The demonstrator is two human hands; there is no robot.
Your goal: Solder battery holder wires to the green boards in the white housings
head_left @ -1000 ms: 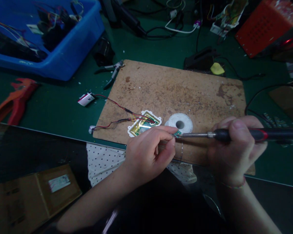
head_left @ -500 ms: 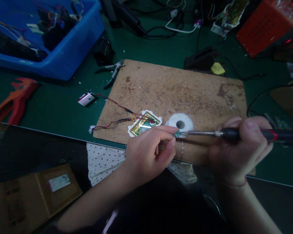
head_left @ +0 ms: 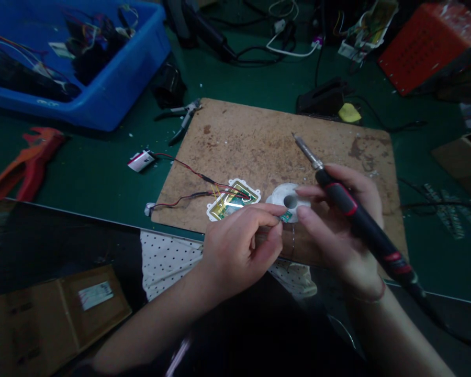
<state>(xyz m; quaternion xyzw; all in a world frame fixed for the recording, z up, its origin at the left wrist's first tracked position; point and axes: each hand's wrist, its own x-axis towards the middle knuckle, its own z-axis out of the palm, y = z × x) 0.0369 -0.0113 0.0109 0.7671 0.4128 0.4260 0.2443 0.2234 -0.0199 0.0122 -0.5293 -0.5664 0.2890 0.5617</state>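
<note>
Between thumb and forefinger, my left hand (head_left: 241, 243) pinches a small green circuit board (head_left: 286, 216). My right hand (head_left: 345, 225) holds a soldering iron (head_left: 343, 201) whose tip points up and away from the board. The thumb and forefinger of that hand are spread beside a white solder spool (head_left: 303, 198), from which a thin strand of solder hangs. Just beyond my left hand lies a white-rimmed housing (head_left: 232, 199) with a green board inside. Red and black wires lead from it to a small white battery pack (head_left: 141, 161) and a white connector (head_left: 149, 209).
A stained brown work board (head_left: 259, 136) lies on the green table. Around it are cutting pliers (head_left: 184, 118), an orange-handled tool (head_left: 33, 162), a blue bin (head_left: 113, 99) of wired parts, a black iron stand (head_left: 322, 97) with yellow sponge (head_left: 349, 112), and a red box (head_left: 424, 50).
The soldering iron's tip has left the small circuit board and swung upward. My right hand has moved left to the spool, its thumb and forefinger now spread. My left hand stays put.
</note>
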